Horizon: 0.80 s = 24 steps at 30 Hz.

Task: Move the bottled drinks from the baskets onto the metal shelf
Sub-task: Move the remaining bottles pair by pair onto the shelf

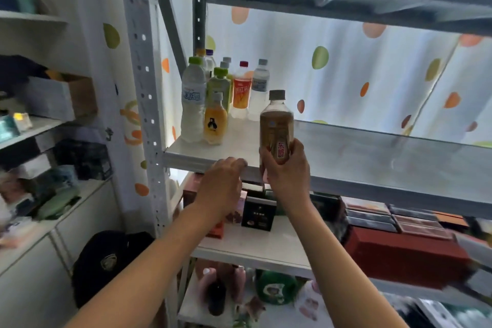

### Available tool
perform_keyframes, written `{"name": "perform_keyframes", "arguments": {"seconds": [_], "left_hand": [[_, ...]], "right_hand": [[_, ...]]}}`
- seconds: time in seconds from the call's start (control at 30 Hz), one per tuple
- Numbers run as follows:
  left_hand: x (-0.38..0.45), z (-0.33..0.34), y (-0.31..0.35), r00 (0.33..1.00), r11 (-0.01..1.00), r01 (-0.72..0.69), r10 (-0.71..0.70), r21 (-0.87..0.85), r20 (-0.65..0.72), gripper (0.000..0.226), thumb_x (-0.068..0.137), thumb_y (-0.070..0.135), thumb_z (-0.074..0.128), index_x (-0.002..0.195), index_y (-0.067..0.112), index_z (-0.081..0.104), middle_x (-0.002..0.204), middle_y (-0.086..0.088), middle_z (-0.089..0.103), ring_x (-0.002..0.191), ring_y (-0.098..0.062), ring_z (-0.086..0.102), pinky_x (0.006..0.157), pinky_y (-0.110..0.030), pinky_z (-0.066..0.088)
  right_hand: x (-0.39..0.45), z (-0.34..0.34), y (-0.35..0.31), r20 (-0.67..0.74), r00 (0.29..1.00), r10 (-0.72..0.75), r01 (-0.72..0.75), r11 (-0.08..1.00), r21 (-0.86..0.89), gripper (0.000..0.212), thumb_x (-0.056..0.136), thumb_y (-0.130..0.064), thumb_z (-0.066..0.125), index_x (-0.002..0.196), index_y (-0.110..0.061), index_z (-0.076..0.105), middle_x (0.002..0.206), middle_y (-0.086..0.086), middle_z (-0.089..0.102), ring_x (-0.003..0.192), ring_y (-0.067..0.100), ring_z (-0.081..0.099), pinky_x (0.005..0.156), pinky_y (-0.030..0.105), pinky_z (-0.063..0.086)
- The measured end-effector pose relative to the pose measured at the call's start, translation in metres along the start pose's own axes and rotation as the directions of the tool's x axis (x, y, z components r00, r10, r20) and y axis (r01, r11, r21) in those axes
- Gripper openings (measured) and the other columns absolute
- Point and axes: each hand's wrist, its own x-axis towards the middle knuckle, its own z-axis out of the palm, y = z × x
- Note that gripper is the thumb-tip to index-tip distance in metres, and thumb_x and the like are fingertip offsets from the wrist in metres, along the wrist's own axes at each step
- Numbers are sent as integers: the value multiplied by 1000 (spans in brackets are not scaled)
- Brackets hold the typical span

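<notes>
Brown tea bottle (277, 125), grey cap, upright, gripped low on its body by the right hand (286, 168), fingers wrapped round the red-and-white label; bottle is at the front edge of the metal shelf (372, 157), whether its base touches the board cannot be told. Left hand (222, 181) holds nothing, fingers loosely curled, fingertips at the shelf's front lip just beside the bottle at its 9 o'clock. Cluster of bottled drinks (221, 93) stands at the shelf's far left, roughly 10 o'clock from the held bottle: white bottle with green cap (193, 104), small orange bottle with penguin mark (215, 120), red-capped orange bottle (242, 90), clear water bottle (259, 88). Boxes (258, 212) sit on the lower shelf board. Spotted curtain (346, 66) hangs behind.
</notes>
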Motion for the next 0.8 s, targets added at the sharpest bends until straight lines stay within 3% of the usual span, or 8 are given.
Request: {"name": "perform_keyframes", "arguments": {"seconds": [0.07, 0.2, 0.33, 0.6, 0.7, 0.8], "left_hand": [[15, 8, -2, 1000, 999, -18, 18, 30, 1, 34, 91, 6, 56, 122, 19, 60, 114, -3, 65, 102, -21, 58, 86, -36, 48], [47, 30, -6, 1000, 1000, 10, -10, 28, 27, 30, 93, 17, 56, 123, 18, 58, 117, -3, 64, 106, -22, 57, 89, -37, 47], [78, 51, -6, 997, 995, 53, -57, 79, 47, 30, 93, 25, 54, 123, 19, 57, 117, -2, 63, 106, -21, 59, 89, -35, 46], [134, 79, 3, 975, 964, 206, -217, 169, 48, 25, 95, 26, 53, 117, 20, 62, 119, 1, 62, 110, -19, 54, 88, -32, 44], [142, 86, 0, 965, 940, 257, -262, 225, -10, 21, 93, 26, 52, 107, 21, 68, 111, 3, 64, 101, -16, 56, 82, -29, 46], [144, 90, -2, 956, 921, 279, -294, 270, 17, 25, 94, 30, 48, 100, 21, 71, 102, 3, 65, 93, -16, 58, 77, -28, 45]], "right_hand": [[23, 3, 4, 32, 999, 20, -22, 999, 42, 48, 80, -55, 71, 113, -25, 53, 100, -6, 64, 86, 11, 63, 68, 24, 49], [71, 6, 21, 177, 967, 183, -229, 932, 283, 55, 72, -49, 83, 113, -18, 65, 96, -4, 73, 85, 13, 73, 81, 37, 61], [115, 22, 38, 237, 961, 140, -200, 948, 249, 62, 69, -51, 85, 117, -17, 64, 102, -1, 72, 90, 17, 71, 86, 41, 60], [203, 48, 69, 338, 937, 85, -137, 981, 134, 68, 59, -59, 84, 108, -14, 67, 91, -2, 73, 80, 15, 71, 72, 34, 59], [228, 64, 75, 365, 928, 69, -112, 989, 100, 71, 55, -62, 84, 105, -15, 67, 89, -3, 73, 78, 15, 71, 71, 36, 61], [245, 79, 76, 406, 913, 51, -81, 995, 58, 72, 52, -69, 82, 101, -17, 68, 84, -5, 73, 75, 13, 70, 66, 32, 59]]}}
